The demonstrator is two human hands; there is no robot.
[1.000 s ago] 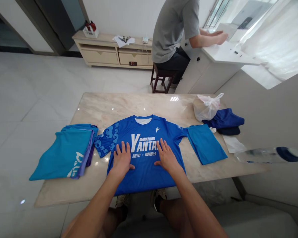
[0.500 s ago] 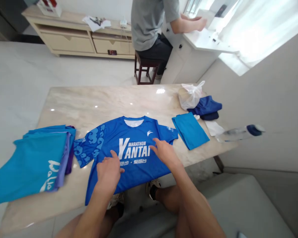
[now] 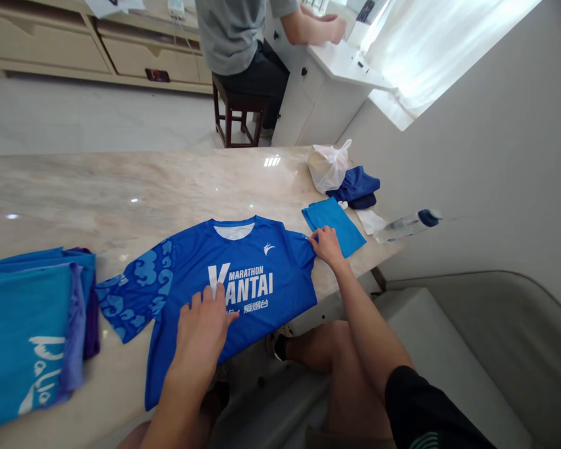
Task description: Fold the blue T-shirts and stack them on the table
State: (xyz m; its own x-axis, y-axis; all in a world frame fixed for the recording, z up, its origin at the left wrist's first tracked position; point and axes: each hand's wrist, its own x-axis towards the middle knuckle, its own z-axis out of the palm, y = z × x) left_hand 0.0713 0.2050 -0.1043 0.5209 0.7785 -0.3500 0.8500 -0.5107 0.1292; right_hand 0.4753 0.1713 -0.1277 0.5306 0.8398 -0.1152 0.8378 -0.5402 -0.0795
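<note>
A blue T-shirt (image 3: 234, 262) with white "Marathon Yantai" lettering lies front side up, its collar away from me and its lower part reaching the table's near edge. My left hand (image 3: 202, 327) is over the shirt's front, palm down with fingers apart, covering part of the lettering. At the sleeve on the right, my right hand (image 3: 328, 244) pinches the cuff between thumb and fingers. Just beyond that hand lies a folded teal cloth (image 3: 339, 224). The wave-patterned sleeve (image 3: 143, 280) is spread out towards the left.
Teal and purple garments (image 3: 28, 330) are stacked at the left of the marble table (image 3: 98, 181). A white plastic bag (image 3: 328, 167), dark blue cloth (image 3: 359, 182), white paper (image 3: 371, 221) and a clear bottle (image 3: 404, 227) are on the right. Another person (image 3: 236, 37) sits on a stool beyond.
My right hand has moved right from the chest lettering to the sleeve and taken hold of its cuff. My left hand stays over the shirt. The camera view has shifted right.
</note>
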